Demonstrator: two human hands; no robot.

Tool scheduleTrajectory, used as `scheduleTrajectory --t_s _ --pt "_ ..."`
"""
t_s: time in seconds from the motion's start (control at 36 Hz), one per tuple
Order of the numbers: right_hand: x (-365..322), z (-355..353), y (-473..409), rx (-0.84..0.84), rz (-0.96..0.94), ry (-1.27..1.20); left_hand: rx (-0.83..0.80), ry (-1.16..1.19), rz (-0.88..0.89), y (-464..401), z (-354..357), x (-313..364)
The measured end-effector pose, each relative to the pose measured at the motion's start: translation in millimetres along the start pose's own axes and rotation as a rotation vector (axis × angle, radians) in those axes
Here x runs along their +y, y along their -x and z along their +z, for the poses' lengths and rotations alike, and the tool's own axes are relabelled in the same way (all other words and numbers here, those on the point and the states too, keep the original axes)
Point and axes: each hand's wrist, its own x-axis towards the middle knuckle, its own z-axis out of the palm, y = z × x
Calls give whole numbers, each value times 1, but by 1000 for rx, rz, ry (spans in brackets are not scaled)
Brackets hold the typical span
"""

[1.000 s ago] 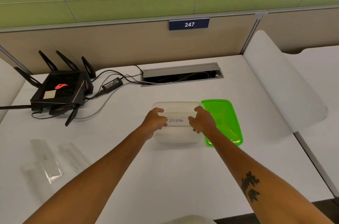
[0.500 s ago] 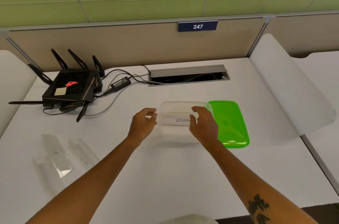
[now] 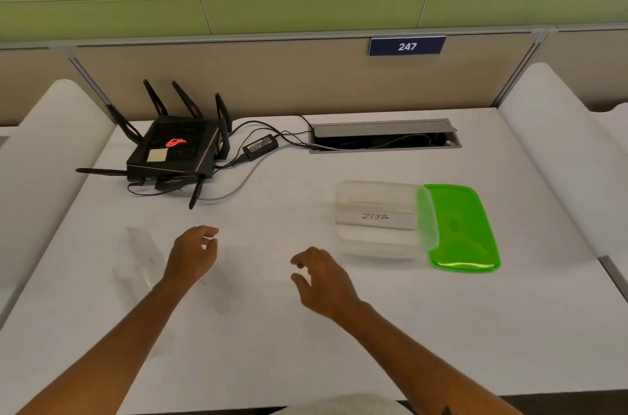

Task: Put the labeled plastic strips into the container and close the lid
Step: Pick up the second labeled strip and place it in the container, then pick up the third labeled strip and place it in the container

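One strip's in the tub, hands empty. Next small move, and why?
Probably lower the left hand onto the clear strips lying on the desk right beside it and pinch one. The container holds only the ZEBRA strip, the green lid is off beside it, and both hands hover empty.

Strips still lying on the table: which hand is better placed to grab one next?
Left. The left hand hovers right beside the strips, while the right hand sits farther off, nearer the container.
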Motion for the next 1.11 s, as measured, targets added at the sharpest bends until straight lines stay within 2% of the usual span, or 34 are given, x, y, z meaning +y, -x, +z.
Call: scheduleTrajectory --t_s 0.19,0.33,0.56,0.72,1.11 --pt "-37 56 -3 -277 309 -164 -41 -111 -71 -15 -33 -47" --pt "-57 85 -5 -342 465 -293 -63 -122 -83 -26 -42 -57" --pt "-84 109 -8 -316 664 -529 -102 -108 -141 -41 -49 -65" --pt "-96 113 -11 -290 696 -610 -105 -157 -160 -46 -52 -74" --pt "-101 106 -18 -253 829 -805 -86 -104 -116 -50 -55 -76"
